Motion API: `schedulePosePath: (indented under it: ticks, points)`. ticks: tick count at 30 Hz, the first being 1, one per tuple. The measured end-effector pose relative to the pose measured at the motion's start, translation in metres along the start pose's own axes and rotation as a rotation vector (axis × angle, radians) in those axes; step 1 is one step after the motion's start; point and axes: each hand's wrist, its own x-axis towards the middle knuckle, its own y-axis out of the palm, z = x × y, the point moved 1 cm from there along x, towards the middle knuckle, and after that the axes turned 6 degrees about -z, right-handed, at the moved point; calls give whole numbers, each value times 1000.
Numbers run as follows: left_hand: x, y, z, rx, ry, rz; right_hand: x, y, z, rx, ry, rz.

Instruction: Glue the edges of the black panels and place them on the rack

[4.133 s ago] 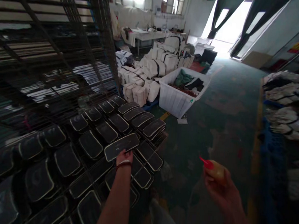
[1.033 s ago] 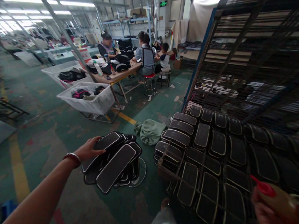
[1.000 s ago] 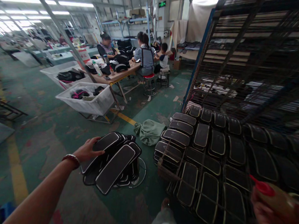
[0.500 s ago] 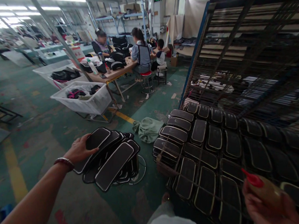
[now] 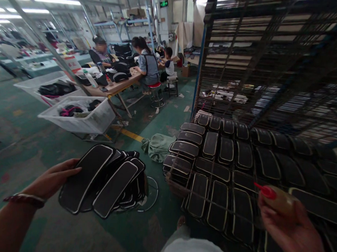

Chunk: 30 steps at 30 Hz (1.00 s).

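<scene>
At the left, my left hand (image 5: 52, 178) grips the edge of a long black rounded panel (image 5: 89, 178) with a pale border, thumb on top. The panel overlaps the left side of a fanned pile of similar black panels (image 5: 116, 187) on a stool, whose metal ring (image 5: 153, 195) shows. My right hand (image 5: 293, 232) is wrapped around a squeeze bottle (image 5: 282, 201) of yellowish-brown content, its red nozzle pointing left. Below the bottle, rows of black panels (image 5: 245, 155) with pale outlines lie on a wire rack (image 5: 179, 180).
A tall wire rack frame (image 5: 199, 67) rises behind the rows. A green cloth sack (image 5: 157, 147) lies on the floor. Farther back are white bins (image 5: 80, 117) with dark goods, and a work table (image 5: 122, 86) with people seated at it. My foot (image 5: 181, 221) is beside the rack.
My left hand has moved left and slightly down, pulling the black panel out to the left side of the pile. The view has turned right; the bottle stays in my right hand.
</scene>
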Motion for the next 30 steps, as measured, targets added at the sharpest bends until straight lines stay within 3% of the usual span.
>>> schedulePosePath:
  ticks: [3,10,14,17,20,24,30]
  points:
    - [-28,60,-29,-24,20,177,-9,20,14,33,-3,43]
    - [-88,255,-84,35,77,774,-38,79,71,-36,-156,352]
    - [-123,328,-115,89,140,999,-49,96,112,-156,-297,514]
    - [-141,357,-127,115,135,1072,-56,97,137,-238,-402,588]
    - [-154,375,-134,139,116,1074,-62,92,155,-295,-466,638]
    - [-167,390,-143,174,136,1016,-63,81,171,-326,-515,669]
    - [-177,402,-151,222,120,1157,-59,71,184,-419,-566,735]
